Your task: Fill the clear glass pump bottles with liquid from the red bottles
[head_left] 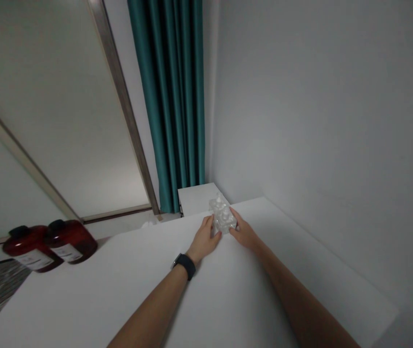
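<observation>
A small clear plastic tray [224, 215] with rounded, shiny shapes on it is held near the far edge of the white table [148, 270]. My left hand [204, 239] grips its left side, with the thumb at the near corner and the fingers along the edge. On the opposite side, my right hand [244, 233] closes its thumb and fingers on the tray's right edge. A dark watch [184, 265] is on my left wrist. Whether the tray rests on the table or is lifted slightly, I cannot tell.
Two dark red bottles with black caps, a left one [32, 249] and a right one [70, 241], stand at the table's left edge. Beyond the far edge is a lower white cabinet [195, 198]. A green curtain [177, 106] hangs behind; a wall [322, 121] borders the right.
</observation>
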Demonstrator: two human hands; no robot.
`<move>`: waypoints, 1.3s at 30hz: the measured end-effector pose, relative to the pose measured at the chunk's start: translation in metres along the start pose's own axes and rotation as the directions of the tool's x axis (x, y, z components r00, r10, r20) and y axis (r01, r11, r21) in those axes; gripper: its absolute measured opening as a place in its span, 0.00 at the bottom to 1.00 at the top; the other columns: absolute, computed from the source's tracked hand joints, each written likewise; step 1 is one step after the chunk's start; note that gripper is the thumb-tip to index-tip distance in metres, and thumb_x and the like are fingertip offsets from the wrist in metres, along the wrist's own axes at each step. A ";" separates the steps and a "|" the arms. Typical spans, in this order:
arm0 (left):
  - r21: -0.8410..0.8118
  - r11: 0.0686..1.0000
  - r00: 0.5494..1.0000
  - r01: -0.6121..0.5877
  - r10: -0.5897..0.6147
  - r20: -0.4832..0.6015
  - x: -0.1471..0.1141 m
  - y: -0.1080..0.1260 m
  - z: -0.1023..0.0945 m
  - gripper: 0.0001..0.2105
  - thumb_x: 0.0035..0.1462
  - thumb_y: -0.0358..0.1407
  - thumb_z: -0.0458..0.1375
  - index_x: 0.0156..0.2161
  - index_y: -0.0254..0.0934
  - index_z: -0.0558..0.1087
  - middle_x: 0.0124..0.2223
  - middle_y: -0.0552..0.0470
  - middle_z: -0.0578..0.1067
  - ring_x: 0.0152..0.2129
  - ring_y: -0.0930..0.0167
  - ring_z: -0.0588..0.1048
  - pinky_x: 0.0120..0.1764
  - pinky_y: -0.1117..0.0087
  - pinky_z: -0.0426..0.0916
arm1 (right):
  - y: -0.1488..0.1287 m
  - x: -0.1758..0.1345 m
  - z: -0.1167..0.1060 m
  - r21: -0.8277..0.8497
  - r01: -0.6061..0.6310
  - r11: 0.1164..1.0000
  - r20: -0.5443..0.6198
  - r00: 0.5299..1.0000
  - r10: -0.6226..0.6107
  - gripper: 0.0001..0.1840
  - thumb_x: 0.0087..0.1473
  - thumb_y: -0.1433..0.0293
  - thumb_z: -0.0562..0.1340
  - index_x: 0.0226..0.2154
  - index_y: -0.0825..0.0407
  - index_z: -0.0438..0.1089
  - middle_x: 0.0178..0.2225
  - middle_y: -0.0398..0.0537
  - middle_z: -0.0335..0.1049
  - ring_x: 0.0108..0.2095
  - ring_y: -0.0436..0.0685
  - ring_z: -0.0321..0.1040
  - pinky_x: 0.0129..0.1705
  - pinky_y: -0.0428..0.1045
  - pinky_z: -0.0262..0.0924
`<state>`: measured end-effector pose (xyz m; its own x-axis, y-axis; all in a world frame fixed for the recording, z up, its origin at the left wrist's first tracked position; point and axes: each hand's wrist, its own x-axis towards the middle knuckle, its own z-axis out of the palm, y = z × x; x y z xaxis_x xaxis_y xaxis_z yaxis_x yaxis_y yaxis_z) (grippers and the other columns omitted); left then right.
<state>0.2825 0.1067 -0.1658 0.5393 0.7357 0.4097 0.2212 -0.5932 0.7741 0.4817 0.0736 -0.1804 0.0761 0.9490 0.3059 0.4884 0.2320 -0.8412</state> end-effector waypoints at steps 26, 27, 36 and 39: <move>0.049 0.999 0.999 -0.022 0.020 0.026 -0.003 -0.004 0.001 0.29 0.61 0.32 0.57 0.66 0.36 0.56 0.60 0.39 0.64 0.58 0.58 0.67 0.62 0.52 0.64 | 0.001 0.002 -0.008 0.066 0.031 0.997 0.030 0.999 -0.033 0.43 0.46 0.77 0.57 0.65 0.50 0.54 0.65 0.54 0.61 0.62 0.64 0.62 0.61 0.61 0.60; 0.048 0.999 0.999 -0.022 0.020 0.024 -0.003 -0.004 0.001 0.29 0.61 0.32 0.57 0.66 0.36 0.56 0.60 0.39 0.65 0.58 0.58 0.67 0.62 0.52 0.64 | 0.002 0.003 -0.008 0.065 0.031 0.997 0.027 0.999 -0.032 0.43 0.45 0.77 0.57 0.65 0.50 0.55 0.64 0.54 0.62 0.62 0.65 0.62 0.60 0.61 0.61; 0.035 0.999 0.999 -0.029 0.028 0.021 -0.002 -0.004 0.001 0.29 0.61 0.32 0.57 0.66 0.39 0.56 0.59 0.41 0.65 0.57 0.59 0.67 0.61 0.52 0.64 | 0.007 0.003 -0.006 0.054 0.026 0.998 0.010 1.000 -0.027 0.43 0.46 0.77 0.58 0.66 0.47 0.55 0.65 0.51 0.61 0.63 0.64 0.60 0.64 0.62 0.56; 0.036 0.999 0.999 -0.027 0.026 0.024 -0.002 -0.004 0.001 0.29 0.61 0.32 0.57 0.66 0.38 0.56 0.59 0.41 0.65 0.57 0.58 0.67 0.61 0.51 0.64 | 0.007 0.004 -0.005 0.051 0.044 0.998 0.001 0.999 -0.044 0.42 0.46 0.77 0.58 0.65 0.49 0.56 0.65 0.52 0.60 0.65 0.64 0.58 0.66 0.63 0.53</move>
<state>0.2812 0.1076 -0.1700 0.5639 0.7120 0.4184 0.2359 -0.6245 0.7446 0.4899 0.0777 -0.1828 0.0531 0.9381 0.3423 0.4463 0.2844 -0.8485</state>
